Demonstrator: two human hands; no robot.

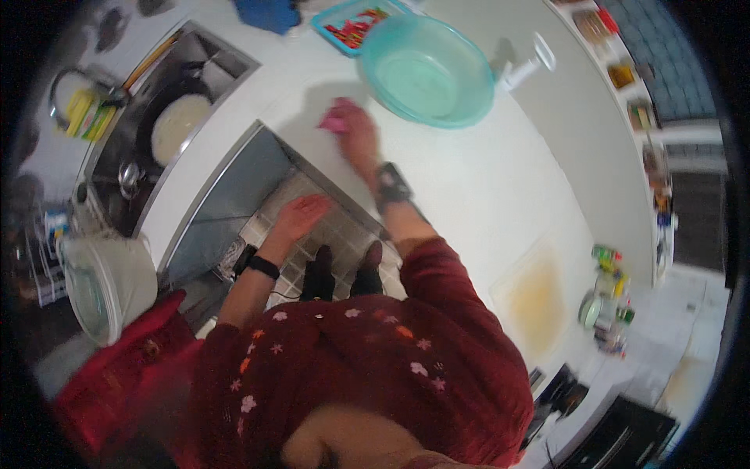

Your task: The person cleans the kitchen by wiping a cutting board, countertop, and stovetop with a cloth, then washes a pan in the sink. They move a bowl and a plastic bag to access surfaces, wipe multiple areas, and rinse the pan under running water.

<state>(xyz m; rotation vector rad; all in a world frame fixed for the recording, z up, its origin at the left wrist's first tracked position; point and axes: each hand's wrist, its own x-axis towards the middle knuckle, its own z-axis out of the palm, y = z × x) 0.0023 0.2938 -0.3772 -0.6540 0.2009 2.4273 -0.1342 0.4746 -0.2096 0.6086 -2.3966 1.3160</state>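
Note:
My right hand (355, 130), with a dark watch on the wrist, presses a pink cloth (335, 122) onto the white countertop (463, 187). Just beyond it, a translucent teal plastic basin (419, 82) stands with nothing visible inside. Its side overlaps a light blue tray (335, 40) of red and green chillies (355, 29). My left hand (303, 214) hangs below the counter edge above the tiled floor, empty and palm partly turned up; motion blurs its fingers.
To the left, a steel sink (225, 50) holds a dark pan with pale liquid (179, 129). A whitish bucket (111, 287) stands below it. A cutting board (533, 299) lies on the right, near bottles and jars (609, 287). A white stand (527, 64) rises beside the basin.

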